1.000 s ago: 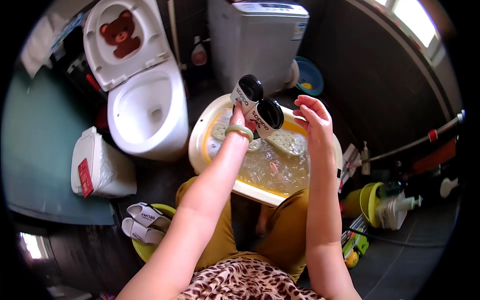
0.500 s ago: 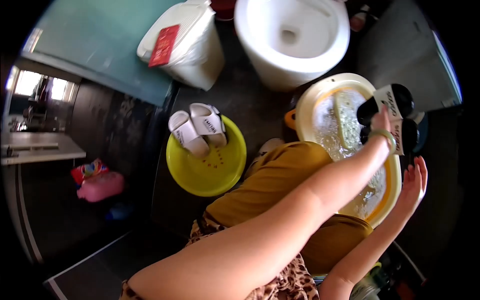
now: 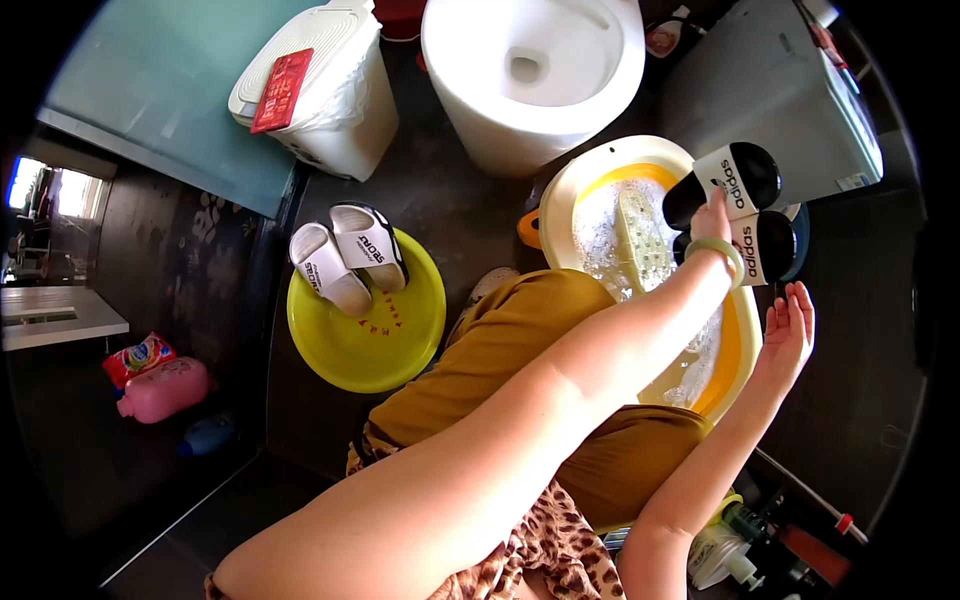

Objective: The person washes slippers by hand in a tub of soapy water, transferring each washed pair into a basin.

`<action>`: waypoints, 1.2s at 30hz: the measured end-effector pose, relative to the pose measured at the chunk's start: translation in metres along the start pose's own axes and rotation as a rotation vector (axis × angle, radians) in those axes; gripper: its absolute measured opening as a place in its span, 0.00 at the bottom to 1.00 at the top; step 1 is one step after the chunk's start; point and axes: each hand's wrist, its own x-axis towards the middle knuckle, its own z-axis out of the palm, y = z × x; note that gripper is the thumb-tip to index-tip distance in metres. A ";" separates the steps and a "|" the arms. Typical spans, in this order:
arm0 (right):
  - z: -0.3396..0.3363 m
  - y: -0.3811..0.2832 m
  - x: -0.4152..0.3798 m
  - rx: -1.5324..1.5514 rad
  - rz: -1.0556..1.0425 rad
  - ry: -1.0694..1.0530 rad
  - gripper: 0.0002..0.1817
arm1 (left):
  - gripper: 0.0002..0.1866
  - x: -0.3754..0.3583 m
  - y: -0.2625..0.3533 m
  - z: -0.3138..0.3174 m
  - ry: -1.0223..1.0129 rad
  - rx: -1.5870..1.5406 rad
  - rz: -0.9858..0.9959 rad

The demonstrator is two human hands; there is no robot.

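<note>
A pair of black slides with white adidas straps (image 3: 745,185) is over the right side of a cream tub (image 3: 590,160). My left hand (image 3: 712,222), with a pale green bangle at the wrist, is closed at the near edge of the slides; its fingertips are partly hidden. Foamy water fills the tub, and a pale green washboard (image 3: 643,240) stands in it. My right hand (image 3: 790,335) is open just below the slides, beside the tub's right rim, with fingers stretched and nothing in them.
White slides (image 3: 345,258) rest in a yellow-green basin (image 3: 365,365) on the left. A toilet (image 3: 535,120) and a lidded bin (image 3: 350,120) stand behind. A grey box-like unit (image 3: 780,110) borders the tub. Bottles, including a pink one (image 3: 165,390), are at far left.
The camera view has turned, so everything sits further left in the picture. The slides and both hands keep nearly the same places relative to the tub.
</note>
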 end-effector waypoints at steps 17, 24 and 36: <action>-0.015 0.006 0.007 -0.047 0.009 0.051 0.14 | 0.22 0.000 -0.009 0.006 0.035 -0.005 0.048; -0.010 0.010 0.024 0.117 -0.035 -0.077 0.14 | 0.18 -0.107 0.084 -0.031 -0.268 -0.241 -0.028; 0.040 0.054 0.033 -0.055 0.047 -0.129 0.11 | 0.13 -0.228 0.221 -0.352 0.254 0.008 0.243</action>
